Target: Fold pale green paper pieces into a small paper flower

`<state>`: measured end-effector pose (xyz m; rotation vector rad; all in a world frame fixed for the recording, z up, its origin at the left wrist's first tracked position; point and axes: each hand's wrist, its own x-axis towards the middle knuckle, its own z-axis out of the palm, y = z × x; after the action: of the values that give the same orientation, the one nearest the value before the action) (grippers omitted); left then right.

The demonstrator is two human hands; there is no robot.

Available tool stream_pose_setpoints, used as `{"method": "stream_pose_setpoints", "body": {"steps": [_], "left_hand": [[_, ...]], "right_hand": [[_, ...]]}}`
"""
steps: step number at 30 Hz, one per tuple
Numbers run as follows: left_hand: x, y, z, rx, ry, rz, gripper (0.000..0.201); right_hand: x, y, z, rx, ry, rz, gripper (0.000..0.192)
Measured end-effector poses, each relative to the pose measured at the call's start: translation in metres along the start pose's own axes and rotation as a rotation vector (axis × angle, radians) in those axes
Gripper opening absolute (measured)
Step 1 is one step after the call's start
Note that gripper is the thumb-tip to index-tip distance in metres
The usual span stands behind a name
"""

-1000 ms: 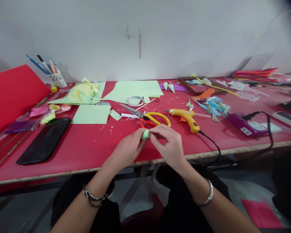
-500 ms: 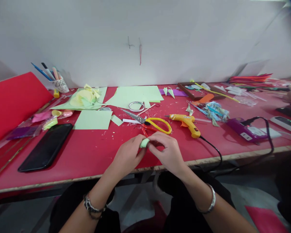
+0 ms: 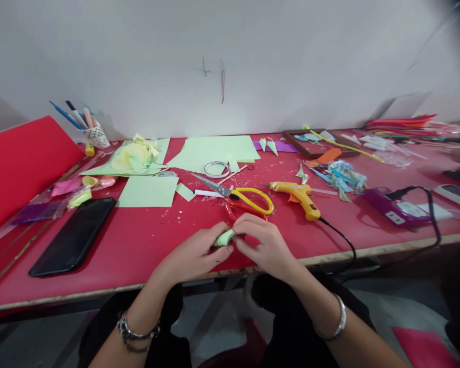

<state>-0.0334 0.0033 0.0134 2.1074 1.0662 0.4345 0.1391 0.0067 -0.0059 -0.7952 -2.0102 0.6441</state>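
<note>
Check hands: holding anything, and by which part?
Both hands, left and right, pinch a small green paper roll between fingertips, one at each end.

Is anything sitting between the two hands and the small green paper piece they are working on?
No. The left hand and right hand both pinch the green paper piece directly. The scissors lie apart on the table, just beyond the hands.

Red table [image 3: 145, 240] surface: yellow-handled metal scissors [image 3: 240, 197] beside a yellow glue gun with black cord [image 3: 299, 196]. Black flat smartphone [image 3: 72, 235] near the front left. Pale green square paper sheet [image 3: 147, 191], white tape ring [image 3: 216, 168], patterned white pen cup [image 3: 95, 135] at the back left, purple power strip [image 3: 393, 210] at the right.
</note>
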Motion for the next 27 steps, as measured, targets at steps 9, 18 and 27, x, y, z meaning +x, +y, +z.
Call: {"method": "stream_pose_setpoints", "body": {"steps": [9,18,27], "left_hand": [[0.002,-0.004,0.003,0.074,0.04,-0.004,0.014],[0.0,-0.003,-0.005,-0.167,-0.021,0.032,0.017],[-0.001,-0.002,-0.009,-0.279,-0.072,-0.06,0.015]], "right_hand": [[0.001,-0.002,0.004,0.05,0.094,0.134,0.007],[0.004,-0.005,0.001,0.074,0.007,0.08,0.011],[0.007,0.0,-0.002,0.098,-0.036,0.077,0.007]]}}
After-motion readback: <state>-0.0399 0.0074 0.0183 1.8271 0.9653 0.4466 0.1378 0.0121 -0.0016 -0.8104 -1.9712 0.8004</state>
